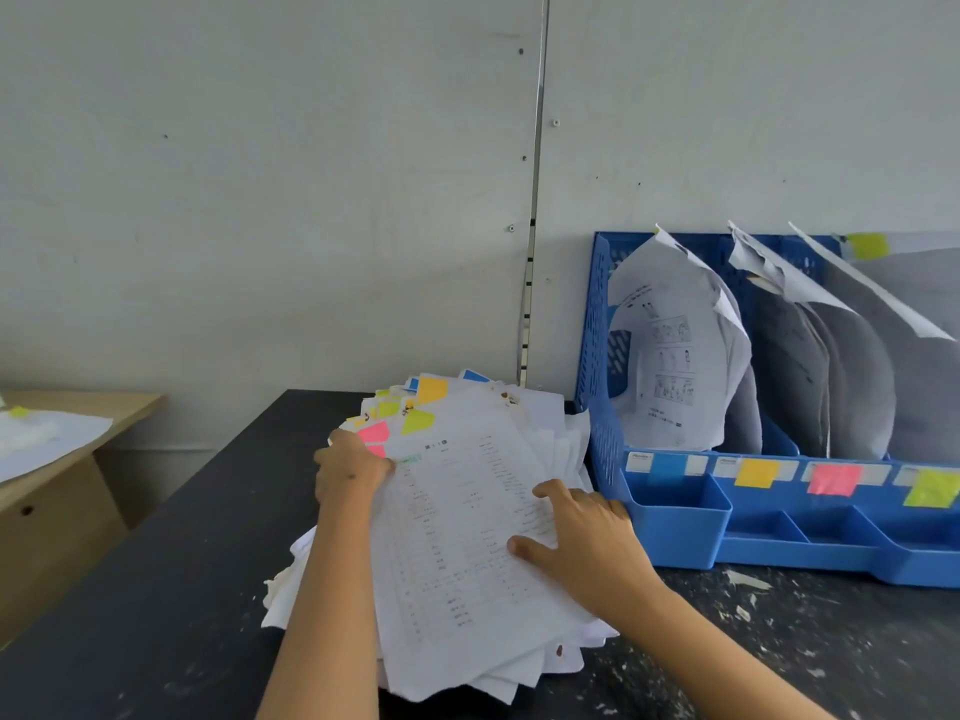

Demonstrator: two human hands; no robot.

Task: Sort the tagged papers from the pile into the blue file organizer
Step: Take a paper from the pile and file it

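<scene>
A pile of white printed papers (pixel 457 553) with pink, yellow, orange and blue tags at its far edge lies on the dark table. My left hand (pixel 350 472) grips the pile's far left corner, thumb on the top sheet near the pink tags (pixel 374 433). My right hand (pixel 587 543) rests on the pile's right side with its fingers spread and bent over the edge. The blue file organizer (pixel 675 517) stands to the right against the wall. Its slots hold curled papers (pixel 670 356), and its front carries blue, orange, pink and yellow labels.
The dark table (pixel 156 589) is scuffed with white flecks (pixel 748 582) on the right. A wooden desk (pixel 62 491) with papers stands lower at the left. A grey wall with a metal strip (pixel 532 226) rises behind.
</scene>
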